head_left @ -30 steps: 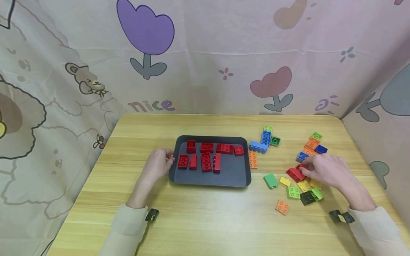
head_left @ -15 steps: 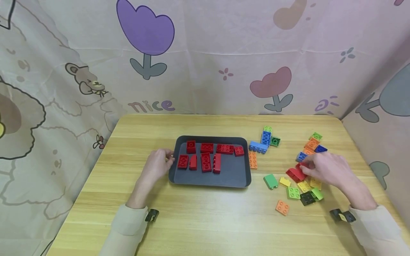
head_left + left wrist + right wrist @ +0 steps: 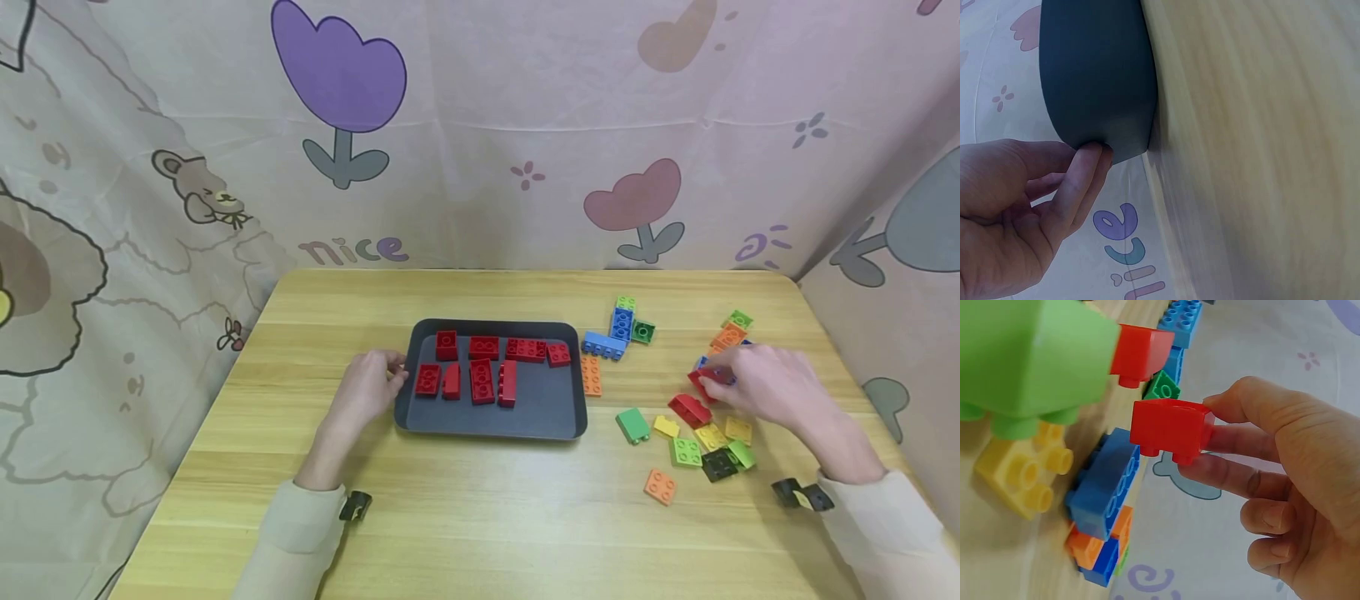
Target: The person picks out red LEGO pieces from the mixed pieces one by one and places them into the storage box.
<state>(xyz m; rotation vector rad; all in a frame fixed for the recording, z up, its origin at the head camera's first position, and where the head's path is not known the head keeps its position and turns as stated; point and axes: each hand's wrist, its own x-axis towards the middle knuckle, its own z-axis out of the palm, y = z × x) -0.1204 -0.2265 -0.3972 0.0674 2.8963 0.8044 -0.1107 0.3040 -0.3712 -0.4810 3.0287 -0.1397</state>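
Note:
My left hand (image 3: 369, 387) pinches the left rim of a dark grey tray (image 3: 551, 417); in the left wrist view its thumb and fingers (image 3: 1083, 172) meet at the tray's edge (image 3: 1097, 75). Several red bricks (image 3: 482, 382) lie inside the tray in two rough rows. Over the loose pile at the right, my right hand (image 3: 772, 387) holds a red brick (image 3: 1169, 428) between thumb and fingers, studs facing down in the right wrist view. Another red brick (image 3: 690, 410) with slanted sides lies on the table just in front of it.
Around the right hand lie yellow bricks (image 3: 710, 436), light green bricks (image 3: 686, 452), a black brick (image 3: 719, 465) and an orange brick (image 3: 661, 487). Blue bricks (image 3: 604, 345) and a long orange brick (image 3: 592, 376) sit close to the tray's right side. A printed cloth (image 3: 480, 192) hangs behind the table.
The right hand has lifted the red brick slightly and drawn it back, apart from the slanted red brick it was against. The left hand and tray have stayed in place.

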